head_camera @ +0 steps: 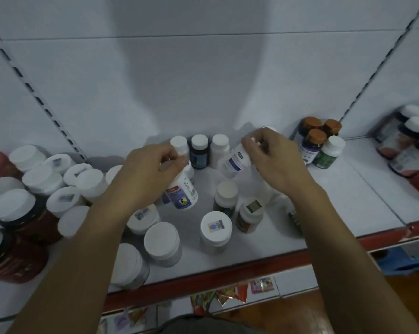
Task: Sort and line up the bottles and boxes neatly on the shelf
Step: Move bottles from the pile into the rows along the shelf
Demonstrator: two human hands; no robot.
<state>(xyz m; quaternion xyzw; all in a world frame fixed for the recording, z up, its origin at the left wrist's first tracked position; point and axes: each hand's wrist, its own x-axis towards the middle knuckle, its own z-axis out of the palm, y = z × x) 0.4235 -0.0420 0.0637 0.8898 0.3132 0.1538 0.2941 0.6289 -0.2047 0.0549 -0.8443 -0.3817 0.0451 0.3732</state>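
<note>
My left hand [147, 169] grips the top of a white bottle with a blue and yellow label [182, 195], held tilted above the white shelf [343, 196]. My right hand [271, 155] holds a small white bottle with a blue label [233, 161] by its cap end, tilted and lifted off the shelf. Behind the hands, a white bottle [179, 143], a dark blue-labelled bottle [199, 150] and another white bottle [219, 149] stand in a row by the back wall. Loose white-capped bottles [216, 228] stand in front.
A crowd of white-capped jars [42, 179] and dark red jars [16, 256] fills the left. Brown-capped bottles [315, 138] and a green-labelled bottle [329, 153] stand back right. More jars [410, 138] sit far right. The shelf has a red front edge [227, 271].
</note>
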